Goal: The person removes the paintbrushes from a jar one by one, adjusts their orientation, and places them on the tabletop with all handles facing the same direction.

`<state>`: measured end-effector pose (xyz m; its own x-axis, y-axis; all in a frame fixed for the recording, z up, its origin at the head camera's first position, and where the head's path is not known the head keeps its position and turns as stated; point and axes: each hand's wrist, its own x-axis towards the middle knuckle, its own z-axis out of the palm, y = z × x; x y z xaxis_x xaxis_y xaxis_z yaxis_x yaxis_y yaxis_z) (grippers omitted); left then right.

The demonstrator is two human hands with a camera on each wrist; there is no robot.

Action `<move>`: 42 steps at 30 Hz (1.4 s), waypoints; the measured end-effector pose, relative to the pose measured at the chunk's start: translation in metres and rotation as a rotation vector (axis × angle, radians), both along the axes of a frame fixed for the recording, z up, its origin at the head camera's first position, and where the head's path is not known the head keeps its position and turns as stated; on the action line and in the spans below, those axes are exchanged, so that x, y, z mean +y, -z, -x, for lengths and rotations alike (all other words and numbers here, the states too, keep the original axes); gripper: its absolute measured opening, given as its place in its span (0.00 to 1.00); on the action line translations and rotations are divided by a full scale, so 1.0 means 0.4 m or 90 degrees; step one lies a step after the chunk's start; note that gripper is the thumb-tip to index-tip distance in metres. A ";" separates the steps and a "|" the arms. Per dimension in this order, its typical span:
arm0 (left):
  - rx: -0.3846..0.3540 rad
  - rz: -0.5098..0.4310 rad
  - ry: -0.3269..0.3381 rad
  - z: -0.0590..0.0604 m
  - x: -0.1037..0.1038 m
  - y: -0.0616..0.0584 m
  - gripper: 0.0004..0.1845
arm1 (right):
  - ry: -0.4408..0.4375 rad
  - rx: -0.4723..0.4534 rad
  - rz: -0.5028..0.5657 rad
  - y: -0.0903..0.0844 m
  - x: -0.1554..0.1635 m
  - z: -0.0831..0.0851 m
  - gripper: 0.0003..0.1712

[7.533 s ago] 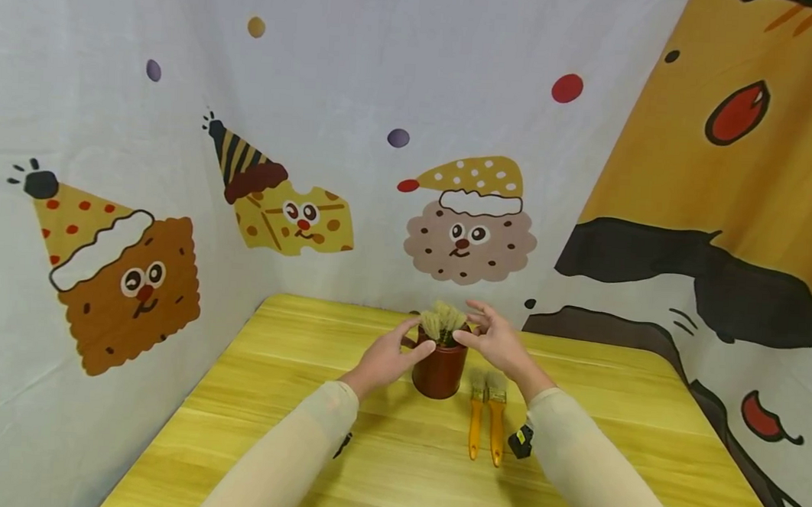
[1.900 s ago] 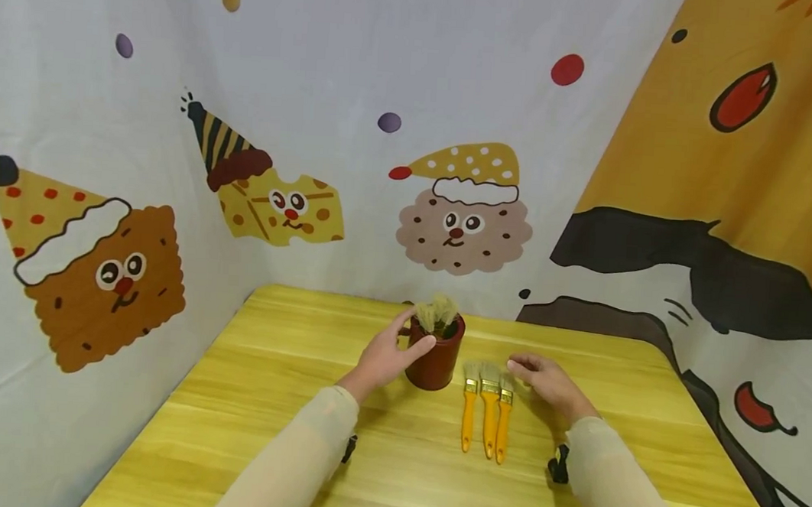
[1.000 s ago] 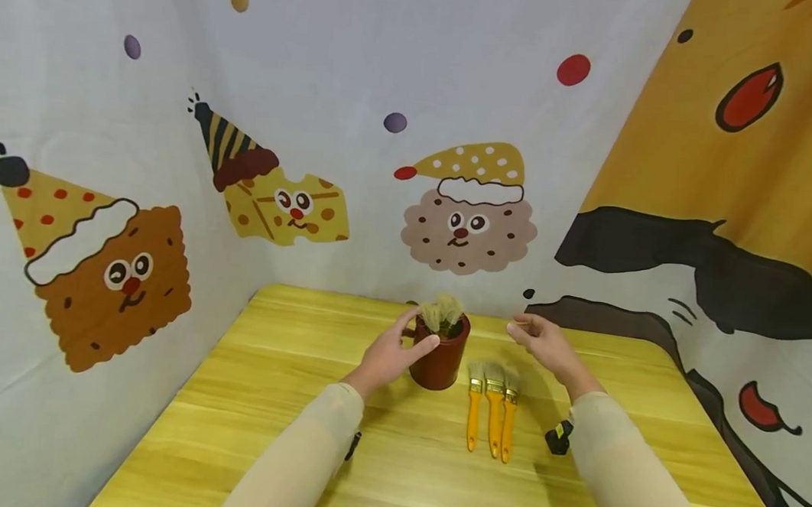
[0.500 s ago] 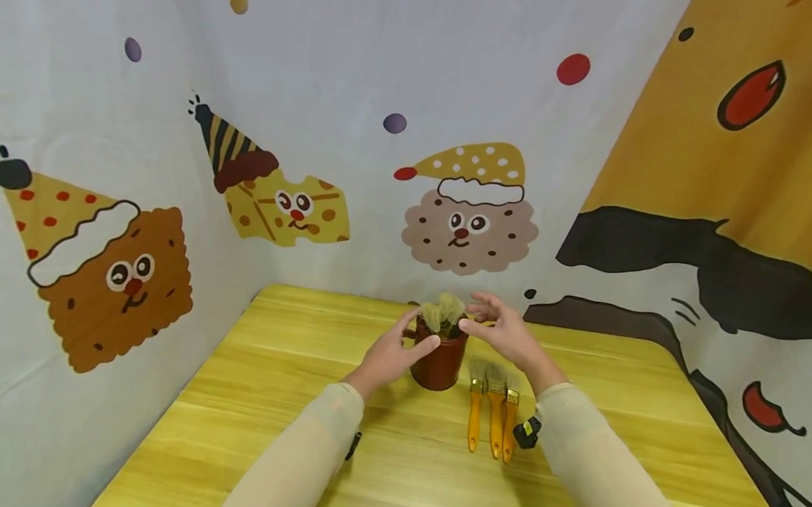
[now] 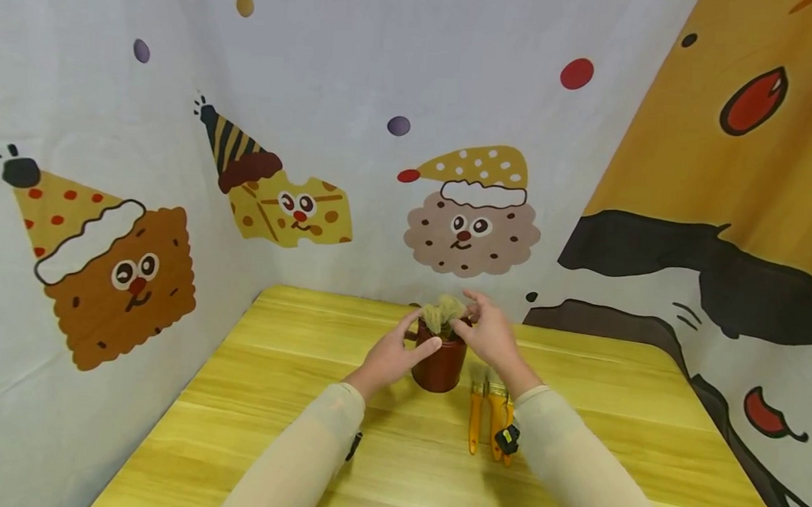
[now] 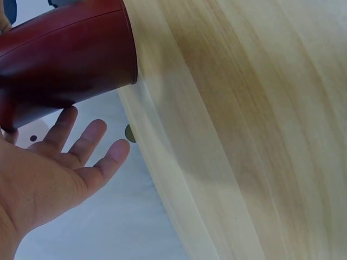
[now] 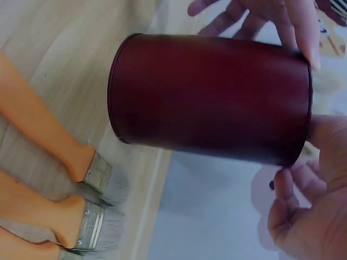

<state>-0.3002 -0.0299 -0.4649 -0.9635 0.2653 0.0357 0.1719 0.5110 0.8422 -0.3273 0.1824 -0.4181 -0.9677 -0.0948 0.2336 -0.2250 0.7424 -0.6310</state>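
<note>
A dark red mug (image 5: 437, 366) stands upright on the wooden table, its handle at the left. Pale bristles (image 5: 443, 314) of paintbrushes stick up from its mouth. My left hand (image 5: 389, 357) holds the mug at the rim, thumb at the front and fingers along its left side; a fingertip meets the wall in the left wrist view. My right hand (image 5: 492, 340) is over the right rim, thumb and fingers at the bristles. Whether it grips a brush is hidden. Orange-handled paintbrushes (image 5: 474, 425) lie on the table, one partly behind my right wrist strap.
The table (image 5: 254, 399) has a light wood grain. White cloth with cartoon prints (image 5: 472, 226) hangs behind and on the left. Black camera mounts (image 5: 507, 439) sit under my wrists. In the right wrist view the brushes' metal ferrules (image 7: 92, 225) lie close to the mug.
A third paintbrush has joined the two on the table since the oldest frame. My right hand has gone from the brushes back to the mug's mouth. My left hand stays at the mug.
</note>
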 end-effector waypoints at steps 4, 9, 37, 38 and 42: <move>-0.001 -0.005 -0.003 -0.002 -0.002 -0.004 0.39 | 0.029 0.030 -0.088 -0.006 -0.027 -0.005 0.42; 0.004 -0.012 0.004 -0.004 -0.001 -0.005 0.42 | 0.051 0.048 -0.091 -0.002 -0.045 -0.010 0.40; -0.019 -0.006 -0.006 -0.009 -0.002 -0.008 0.39 | 0.020 0.073 0.213 -0.201 0.060 -0.045 0.29; -0.020 -0.007 -0.005 -0.009 -0.003 -0.007 0.39 | 0.021 0.076 0.216 -0.215 0.067 -0.049 0.29; -0.021 -0.011 0.000 -0.007 -0.006 -0.007 0.38 | 0.031 0.095 0.224 -0.257 0.102 -0.071 0.30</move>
